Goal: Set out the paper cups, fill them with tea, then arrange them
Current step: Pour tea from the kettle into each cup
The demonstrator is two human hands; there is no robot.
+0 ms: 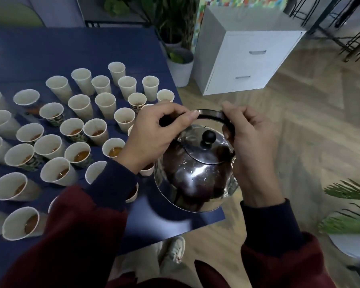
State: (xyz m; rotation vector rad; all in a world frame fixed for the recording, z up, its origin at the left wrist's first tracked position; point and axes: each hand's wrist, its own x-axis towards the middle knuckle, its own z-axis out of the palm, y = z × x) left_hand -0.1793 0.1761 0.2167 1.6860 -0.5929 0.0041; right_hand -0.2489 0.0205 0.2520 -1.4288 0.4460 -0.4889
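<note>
— What worried you there?

— Start nearest me. The kettle [195, 173] was at the near corner of the counter [206, 219]. From above, its right side showed past the edge, over the floor. I couldn't tell whether it stood there or hung from my hands. I judged that a slip would have sent it off the corner, tea and all. My left sleeve [104, 183] lay across the nearest cups [96, 171] and hid parts of a few. A careless swing of that arm could have tipped them. Beyond those, the filled cups [79, 154] stood so close together that one falling might have taken its neighbours with it.

— And your grip?

— Both were closed on the black handle [211, 115]. My left grip [150, 138] curled over its left end, with thumb and forefinger pinched together on top. My right grip [252, 146] wrapped round its right end, fingers tucked in toward the lid. Neither touched the lid knob [208, 137].

— And farther back?

— The far cups [82, 76] showed no tea from my angle, so I judged the pouring wasn't finished.
</note>
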